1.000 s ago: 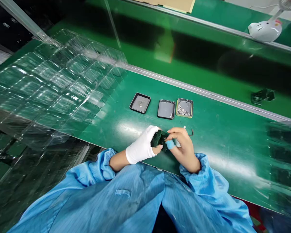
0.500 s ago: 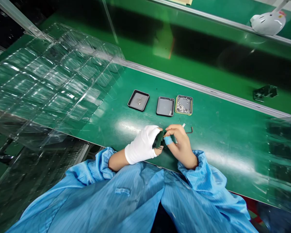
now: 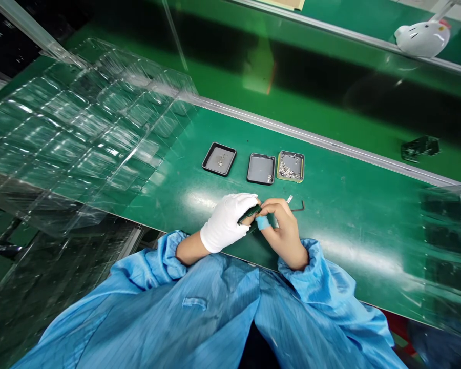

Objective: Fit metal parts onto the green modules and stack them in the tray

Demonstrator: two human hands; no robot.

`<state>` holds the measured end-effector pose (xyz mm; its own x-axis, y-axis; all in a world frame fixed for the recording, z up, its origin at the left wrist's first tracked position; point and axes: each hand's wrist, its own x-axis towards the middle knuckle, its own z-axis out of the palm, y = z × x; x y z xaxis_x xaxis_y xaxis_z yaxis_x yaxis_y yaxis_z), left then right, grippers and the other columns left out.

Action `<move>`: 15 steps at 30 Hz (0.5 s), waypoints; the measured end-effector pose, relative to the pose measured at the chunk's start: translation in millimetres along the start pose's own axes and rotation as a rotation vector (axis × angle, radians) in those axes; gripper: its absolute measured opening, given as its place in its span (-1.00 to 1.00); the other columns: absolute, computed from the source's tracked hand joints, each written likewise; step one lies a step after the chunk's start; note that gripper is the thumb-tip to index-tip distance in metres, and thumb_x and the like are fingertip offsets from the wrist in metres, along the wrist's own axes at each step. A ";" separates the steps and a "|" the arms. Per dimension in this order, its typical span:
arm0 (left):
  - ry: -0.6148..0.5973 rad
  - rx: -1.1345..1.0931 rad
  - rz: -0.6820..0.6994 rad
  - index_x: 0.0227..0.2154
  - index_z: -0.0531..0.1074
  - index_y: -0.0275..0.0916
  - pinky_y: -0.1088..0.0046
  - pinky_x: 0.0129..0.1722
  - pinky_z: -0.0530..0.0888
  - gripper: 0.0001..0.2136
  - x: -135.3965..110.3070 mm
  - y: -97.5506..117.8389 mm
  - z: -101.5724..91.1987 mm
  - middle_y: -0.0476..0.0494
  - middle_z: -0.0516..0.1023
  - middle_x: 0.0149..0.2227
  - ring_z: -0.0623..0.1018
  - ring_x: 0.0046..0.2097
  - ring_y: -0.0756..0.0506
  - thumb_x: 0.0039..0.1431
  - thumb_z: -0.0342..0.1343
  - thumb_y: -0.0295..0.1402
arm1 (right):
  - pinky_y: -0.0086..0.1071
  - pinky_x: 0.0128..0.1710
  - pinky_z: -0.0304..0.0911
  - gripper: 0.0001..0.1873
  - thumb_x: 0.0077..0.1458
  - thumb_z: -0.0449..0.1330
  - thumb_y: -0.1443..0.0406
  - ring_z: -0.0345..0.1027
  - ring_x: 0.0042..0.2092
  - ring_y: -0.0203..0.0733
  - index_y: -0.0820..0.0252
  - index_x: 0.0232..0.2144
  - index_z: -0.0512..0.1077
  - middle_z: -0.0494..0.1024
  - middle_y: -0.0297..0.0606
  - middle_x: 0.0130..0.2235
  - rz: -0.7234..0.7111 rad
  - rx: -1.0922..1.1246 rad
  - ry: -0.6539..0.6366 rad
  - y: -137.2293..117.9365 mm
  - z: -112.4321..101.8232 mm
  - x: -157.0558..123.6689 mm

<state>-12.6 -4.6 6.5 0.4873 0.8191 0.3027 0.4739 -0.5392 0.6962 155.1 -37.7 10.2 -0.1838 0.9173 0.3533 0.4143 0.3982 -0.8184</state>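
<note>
My left hand [image 3: 226, 223], in a white glove with bare fingertips, is closed around a small dark green circuit board part [image 3: 249, 213] and holds it tilted above the table's front edge. My right hand [image 3: 282, 228] has a blue wrap on its thumb. Its thumb and forefinger pinch together at the right end of the board; whether a small piece sits between them I cannot make out. Just beyond the right hand lie an L-shaped hex key [image 3: 301, 206] and a small pale perforated strip [image 3: 290, 199].
Three shallow trays stand beyond my hands: a left one [image 3: 218, 159] with few small parts, a middle one [image 3: 261, 168], and a right one [image 3: 291, 166] with many metal bits. Clear plastic blister trays [image 3: 100, 128] cover the left. A dark green assembly [image 3: 420, 148] sits far right, behind a metal rail [image 3: 311, 137].
My left hand has turned the board, so it now shows as a narrow slanted edge instead of its broader face. The right hand stays at its end, shifted slightly left.
</note>
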 end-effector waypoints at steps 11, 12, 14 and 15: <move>0.143 0.265 0.001 -0.14 0.27 -0.28 0.16 -0.17 0.44 -0.71 -12.9 9.2 19.8 -0.28 0.43 -0.19 0.46 -0.15 -0.24 0.04 0.00 -0.36 | -0.22 -0.18 0.32 -0.88 0.20 0.00 0.42 0.35 -0.16 -0.12 0.11 -0.27 0.26 0.42 -0.18 -0.22 -0.024 -0.157 0.003 6.2 4.9 -1.4; 0.128 0.214 0.018 -0.10 0.24 -0.28 0.15 -0.17 0.45 -0.66 -14.0 6.4 19.7 -0.28 0.41 -0.18 0.46 -0.14 -0.24 0.03 0.03 -0.33 | -0.22 -0.16 0.32 -0.89 0.20 0.01 0.40 0.35 -0.15 -0.13 0.11 -0.24 0.27 0.43 -0.18 -0.20 -0.016 -0.135 -0.030 7.0 0.6 0.5; 0.082 0.088 0.008 -0.06 0.19 -0.27 0.16 -0.14 0.45 -0.59 -16.0 -2.5 17.7 -0.27 0.39 -0.14 0.45 -0.10 -0.23 0.02 0.07 -0.28 | -0.24 -0.14 0.31 -0.90 0.22 0.06 0.36 0.37 -0.13 -0.13 0.11 -0.20 0.31 0.45 -0.20 -0.17 -0.003 -0.089 -0.089 11.3 -13.0 7.7; 0.057 0.023 -0.021 -0.05 0.18 -0.26 0.16 -0.11 0.45 -0.58 -16.8 -7.8 16.4 -0.27 0.38 -0.11 0.45 -0.07 -0.23 0.03 0.08 -0.28 | -0.26 -0.13 0.31 -0.91 0.22 0.07 0.34 0.37 -0.14 -0.14 0.11 -0.20 0.33 0.47 -0.22 -0.18 0.008 -0.092 -0.090 15.1 -21.5 13.5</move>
<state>-12.4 -17.4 -14.7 0.4349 0.8397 0.3251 0.5007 -0.5256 0.6878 178.0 -19.2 12.3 -0.2579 0.9180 0.3011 0.4955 0.3932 -0.7745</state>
